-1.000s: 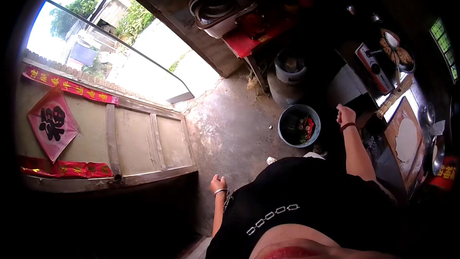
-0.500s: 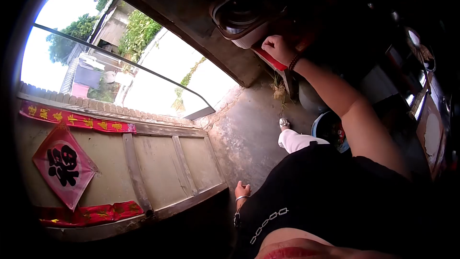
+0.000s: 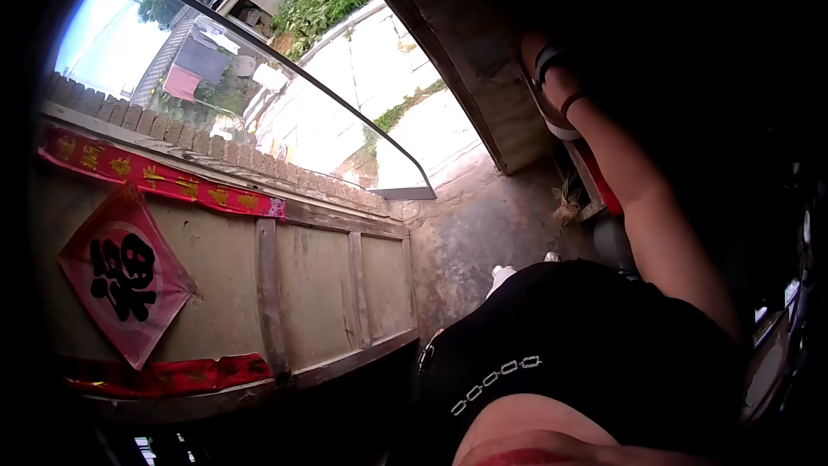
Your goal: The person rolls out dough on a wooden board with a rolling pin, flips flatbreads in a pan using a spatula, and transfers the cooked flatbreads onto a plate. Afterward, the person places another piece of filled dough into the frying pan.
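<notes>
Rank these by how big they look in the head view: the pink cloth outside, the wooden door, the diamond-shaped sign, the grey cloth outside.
Largest to smallest:
wooden door
diamond-shaped sign
grey cloth
pink cloth

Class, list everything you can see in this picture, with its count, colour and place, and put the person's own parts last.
Diamond-shaped paper: one, pink-red, on the door
Gold-lettered paper strips: two, red, above and below the diamond
Panelled wooden door: one, pale, picture left
Leafy plants: several, green, outside
Hanging cloths: grey and pink, outside
Concrete floor: one, grey, centre
Dry straw: tuft, tan, beside the red-edged stand
Light-rimmed tub: one, beyond the stand, mostly dark
Right hand: one, at the tub, grip unclear
Left hand: one, mostly hidden by the black top
</notes>
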Demonstrator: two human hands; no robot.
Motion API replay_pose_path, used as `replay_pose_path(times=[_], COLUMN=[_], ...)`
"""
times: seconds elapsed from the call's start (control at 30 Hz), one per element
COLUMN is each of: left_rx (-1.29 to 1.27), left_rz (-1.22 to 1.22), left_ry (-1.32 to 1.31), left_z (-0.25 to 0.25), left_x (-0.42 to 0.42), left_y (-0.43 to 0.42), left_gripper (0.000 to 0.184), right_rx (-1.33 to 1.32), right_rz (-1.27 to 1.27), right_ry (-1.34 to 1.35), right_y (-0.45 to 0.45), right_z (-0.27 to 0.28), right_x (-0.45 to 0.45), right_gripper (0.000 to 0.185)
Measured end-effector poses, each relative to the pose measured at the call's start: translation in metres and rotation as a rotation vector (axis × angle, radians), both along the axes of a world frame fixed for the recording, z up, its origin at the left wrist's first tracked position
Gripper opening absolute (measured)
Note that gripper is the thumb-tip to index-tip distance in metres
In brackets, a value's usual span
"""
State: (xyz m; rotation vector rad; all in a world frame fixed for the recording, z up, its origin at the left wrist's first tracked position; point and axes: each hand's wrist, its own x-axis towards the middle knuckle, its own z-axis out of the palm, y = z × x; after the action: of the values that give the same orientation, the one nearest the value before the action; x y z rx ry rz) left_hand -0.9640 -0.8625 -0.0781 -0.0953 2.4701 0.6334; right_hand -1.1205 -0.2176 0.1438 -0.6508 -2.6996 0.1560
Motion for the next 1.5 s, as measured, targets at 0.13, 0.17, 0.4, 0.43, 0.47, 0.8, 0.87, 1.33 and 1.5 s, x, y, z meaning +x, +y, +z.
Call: replay_pose_path(times=[0.13, 0.17, 0.4, 0.43, 0.47, 0.8, 0.87, 1.33, 1.5], left_rx=[0.018, 0.020, -0.014, -0.024, -0.037, 0.042, 0.165, 1.073, 1.136], left_rz=[-0.004, -0.005, -0.075, -0.093, -0.119, -0.351, -0.302, -0.936, -1.049], left_ry=[0.027, 0.036, 0.110, 0.117, 0.117, -0.083, -0.104, 0.361, 0.448], left_z=[-0.019, -0.026, -0.093, -0.107, -0.120, -0.036, -0.004, 0.196, 0.214], left_x=[-0.057, -0.072, -0.219, -0.241, -0.261, -0.332, -0.332, -0.248, -0.237], left_y=[0.003, 0.002, -0.022, -0.022, -0.022, 0.074, 0.110, 0.402, 0.434], left_gripper=[0.067, 0.067, 0.070, 0.070, 0.070, 0.063, 0.062, 0.032, 0.030], right_rx=[0.032, 0.036, 0.018, 0.081, 0.143, 0.143, 0.148, 0.119, -0.012], right_rz=[-0.151, -0.171, -0.211, -0.184, -0.162, -0.046, 0.007, 0.066, 0.212], right_ry=[0.049, 0.106, -0.154, -0.110, -0.067, 0.177, 0.207, 0.324, 0.079], right_y=[0.002, 0.003, -0.026, -0.021, -0.012, -0.024, -0.021, -0.032, -0.051], right_z=[-0.015, -0.019, 0.028, 0.021, 0.010, 0.055, 0.059, 0.095, 0.086], right_x=[-0.013, -0.015, 0.002, 0.003, 0.004, 0.047, 0.055, 0.063, 0.070], right_gripper=[0.018, 0.017, 0.023, 0.021, 0.020, 0.015, 0.015, 0.017, 0.015])
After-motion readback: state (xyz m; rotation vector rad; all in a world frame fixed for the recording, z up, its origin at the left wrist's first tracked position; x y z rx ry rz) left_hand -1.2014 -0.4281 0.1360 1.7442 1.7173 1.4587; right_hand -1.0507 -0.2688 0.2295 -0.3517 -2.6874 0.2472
